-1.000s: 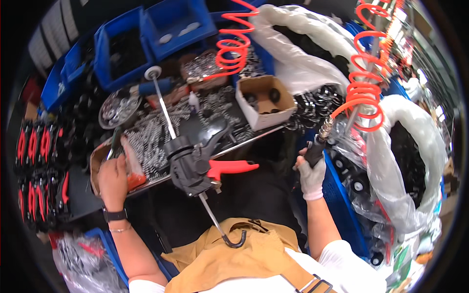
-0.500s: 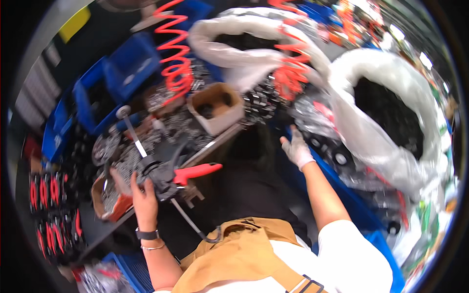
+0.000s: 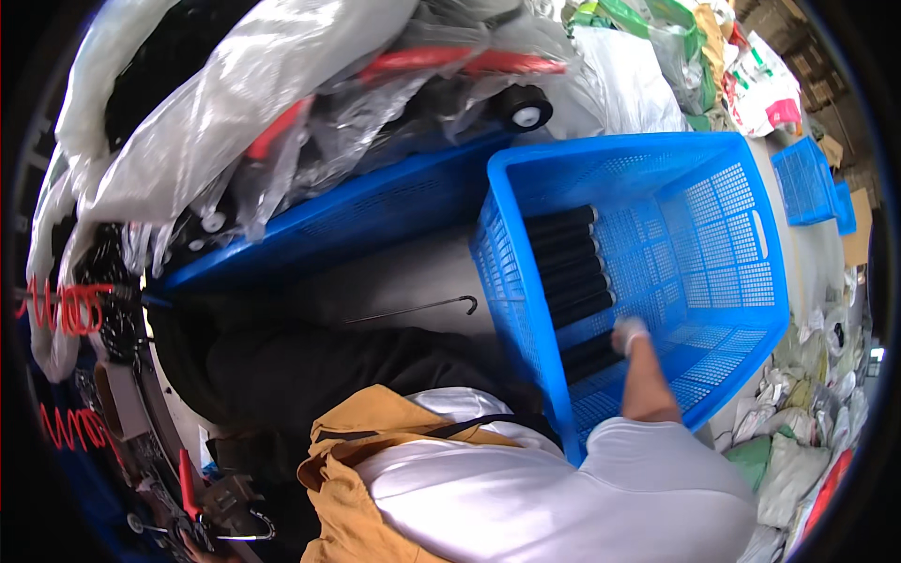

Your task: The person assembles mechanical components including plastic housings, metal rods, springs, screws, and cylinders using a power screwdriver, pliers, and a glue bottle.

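Observation:
My right hand [image 3: 631,335], in a pale glove, reaches into a large blue plastic basket [image 3: 526,253]. It is at the end of the black tubes [image 3: 568,267] lying side by side inside. Its fingers are small and blurred, so their grip does not show. At the lower left edge, my left hand [image 3: 202,552] is mostly cut off, with a caulking gun mechanism held at its fingers. That part has a red handle [image 3: 188,483], a hooked metal rod [image 3: 258,527] and a round pale disc [image 3: 137,523] at its far end.
A thin hooked rod [image 3: 413,310] lies on the grey floor left of the basket. Beyond it, a second blue bin [image 3: 328,211] holds plastic-wrapped red and black parts. Coiled red hoses [image 3: 70,308] hang at the left. Filled sacks [image 3: 788,479] pile up at the right.
My view has swung right, from the workbench to the blue basket. My right hand has gone from beside the bins into the basket. My left hand stays with the caulking gun mechanism.

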### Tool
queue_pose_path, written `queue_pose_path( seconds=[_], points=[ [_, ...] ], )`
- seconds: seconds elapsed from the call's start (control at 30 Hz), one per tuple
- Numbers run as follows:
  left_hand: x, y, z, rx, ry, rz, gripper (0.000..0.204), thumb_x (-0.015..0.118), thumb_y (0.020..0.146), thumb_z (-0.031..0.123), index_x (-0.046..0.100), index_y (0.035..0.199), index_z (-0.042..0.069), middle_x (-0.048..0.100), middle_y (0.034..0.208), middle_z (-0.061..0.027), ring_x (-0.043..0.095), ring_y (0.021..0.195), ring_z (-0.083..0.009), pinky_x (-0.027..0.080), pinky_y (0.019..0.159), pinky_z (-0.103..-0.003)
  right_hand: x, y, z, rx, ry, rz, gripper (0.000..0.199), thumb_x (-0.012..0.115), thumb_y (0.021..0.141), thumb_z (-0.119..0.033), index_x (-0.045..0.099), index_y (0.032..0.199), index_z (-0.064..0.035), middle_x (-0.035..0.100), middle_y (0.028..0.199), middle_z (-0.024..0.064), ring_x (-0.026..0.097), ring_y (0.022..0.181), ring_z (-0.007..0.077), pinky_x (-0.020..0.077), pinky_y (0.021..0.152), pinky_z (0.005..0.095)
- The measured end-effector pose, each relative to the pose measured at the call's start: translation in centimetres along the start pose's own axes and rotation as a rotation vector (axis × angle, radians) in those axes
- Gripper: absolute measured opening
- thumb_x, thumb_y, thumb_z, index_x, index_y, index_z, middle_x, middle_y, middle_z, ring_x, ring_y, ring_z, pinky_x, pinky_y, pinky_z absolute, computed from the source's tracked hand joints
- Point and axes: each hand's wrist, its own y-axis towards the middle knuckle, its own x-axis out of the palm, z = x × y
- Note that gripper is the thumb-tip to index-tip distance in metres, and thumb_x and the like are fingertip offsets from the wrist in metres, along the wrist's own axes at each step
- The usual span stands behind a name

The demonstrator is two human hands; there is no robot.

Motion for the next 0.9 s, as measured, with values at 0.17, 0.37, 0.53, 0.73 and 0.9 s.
queue_pose_path(
  seconds=[0.17,0.37,0.53,0.73,0.9],
  points=[
    [7.8,-9.2,7.1,0.514,-0.102,0.003,0.020,0.067,0.073,0.007,0.063,0.093,0.003,0.063,0.092,-0.0098,0.060,0.081,-0.0269,0.054,0.072,-0.038,2.5,15.4,-12.2,0.435,1.481,0.104,0.045,0.046,0.095,-0.034,0.059,0.123,-0.0014,0.055,0.131,0.0176,0.052,0.121,0.0347,0.0418,0.098,0.0470],
    [4.5,0.7,9.4,0.521,-0.110,0.196,0.059,0.072,0.082,0.021,0.044,0.131,0.004,0.052,0.128,-0.0176,0.059,0.107,-0.0293,0.053,0.092,-0.040,-1.8,23.6,-13.4,0.538,2.533,0.177,0.056,0.045,0.096,-0.041,0.047,0.135,-0.0005,0.046,0.139,0.0193,0.048,0.120,0.0352,0.0372,0.101,0.0446],
    [5.8,0.2,13.1,0.609,-0.123,0.140,0.065,0.075,0.078,0.013,0.041,0.132,0.003,0.054,0.124,-0.0182,0.060,0.103,-0.0303,0.055,0.090,-0.042,-5.5,22.3,-14.5,0.714,2.753,0.265,0.055,0.056,0.091,-0.040,0.054,0.125,0.0025,0.055,0.127,0.0162,0.054,0.107,0.0305,0.0425,0.093,0.0412],
    [12.9,-5.0,13.6,0.694,0.041,0.104,0.065,0.069,0.082,0.009,0.038,0.139,0.006,0.047,0.129,-0.0144,0.049,0.118,-0.0266,0.048,0.097,-0.040,-4.8,19.2,-12.8,0.758,3.228,0.801,0.061,0.072,0.080,-0.038,0.059,0.119,0.0057,0.063,0.109,0.0140,0.057,0.087,0.0265,0.0483,0.082,0.0407],
    [18.0,-9.0,12.3,0.850,0.104,-0.177,0.070,0.062,0.080,0.002,0.033,0.144,0.004,0.039,0.140,-0.0121,0.043,0.124,-0.0237,0.034,0.105,-0.039,-6.7,12.9,-5.7,0.655,3.390,1.499,0.067,0.065,0.082,-0.046,0.043,0.137,-0.0164,0.044,0.139,0.0057,0.042,0.124,0.0264,0.0454,0.087,0.0549]
  ],
)
